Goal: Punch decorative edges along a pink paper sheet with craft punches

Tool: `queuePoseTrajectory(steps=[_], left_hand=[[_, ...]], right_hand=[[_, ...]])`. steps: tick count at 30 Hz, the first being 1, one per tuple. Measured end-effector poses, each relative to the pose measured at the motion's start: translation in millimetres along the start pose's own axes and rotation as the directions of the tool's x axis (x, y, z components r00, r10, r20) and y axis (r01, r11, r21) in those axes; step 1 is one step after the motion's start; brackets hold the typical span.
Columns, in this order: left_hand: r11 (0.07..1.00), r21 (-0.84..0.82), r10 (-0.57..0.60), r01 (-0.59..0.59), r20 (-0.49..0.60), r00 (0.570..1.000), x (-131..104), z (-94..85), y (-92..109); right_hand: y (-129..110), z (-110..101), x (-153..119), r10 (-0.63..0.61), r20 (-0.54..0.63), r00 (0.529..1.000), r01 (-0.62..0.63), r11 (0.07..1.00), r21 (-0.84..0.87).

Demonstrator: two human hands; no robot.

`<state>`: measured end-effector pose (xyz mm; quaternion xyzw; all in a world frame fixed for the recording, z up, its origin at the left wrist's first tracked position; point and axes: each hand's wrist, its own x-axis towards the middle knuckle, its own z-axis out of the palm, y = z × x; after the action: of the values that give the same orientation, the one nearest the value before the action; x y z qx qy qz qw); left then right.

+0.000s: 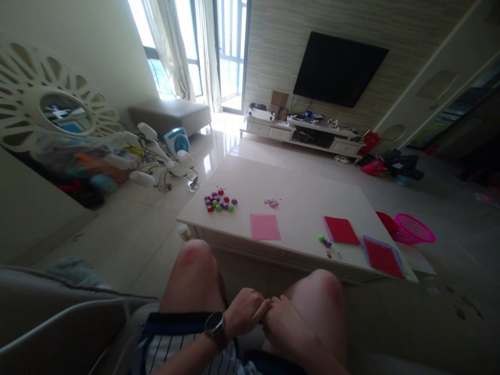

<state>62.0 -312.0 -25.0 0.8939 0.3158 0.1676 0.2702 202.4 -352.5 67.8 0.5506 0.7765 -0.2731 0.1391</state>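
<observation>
My left hand (246, 311), with a dark watch (214, 323) at its wrist, is closed between my knees. My right hand (284, 319) meets it there, fingers curled in. The fingers of both hands touch; whatever may be between them is hidden. Beyond my knees, on the white table (304, 192), lie a pink sheet (265, 227) and a pile of tiny coloured paper bits (272, 203). Several small purple, red and green pieces, like craft punches (219, 201), cluster at the left. A red sheet (341, 230) lies to the right, by a green and a purple piece (326, 242).
At the table's right end lies a stack of red and bluish sheets (385, 257). A pink basket (414, 229) stands past that end. A small white bottle (184, 232) is by the left front corner. A lamp with white shades (177, 167) rests on the floor at left.
</observation>
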Motion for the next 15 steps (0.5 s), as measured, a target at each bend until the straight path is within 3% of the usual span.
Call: queuePoseTrajectory(steps=[4,8,12,15], left_hand=[[0.98,-0.007,0.197,-0.201,-0.161,0.967,-1.6,16.5,-10.8],[0.959,0.011,0.274,-0.283,-0.288,0.918,6.1,28.0,-18.0],[0.945,0.013,0.314,-0.328,-0.326,0.892,9.8,27.1,-22.1],[0.954,-0.016,0.281,-0.299,-0.296,0.913,6.8,22.4,-24.1]], right_hand=[[-1.8,28.2,2.4,0.04,-0.045,0.998,-0.044,0.994,-0.101],[0.4,47.0,7.2,-0.007,-0.145,0.989,-0.028,0.971,-0.237],[-5.7,30.4,5.6,-0.005,-0.05,0.999,-0.011,0.947,-0.322],[-11.7,11.6,5.5,-0.007,-0.012,1.0,0.004,0.965,-0.261]])
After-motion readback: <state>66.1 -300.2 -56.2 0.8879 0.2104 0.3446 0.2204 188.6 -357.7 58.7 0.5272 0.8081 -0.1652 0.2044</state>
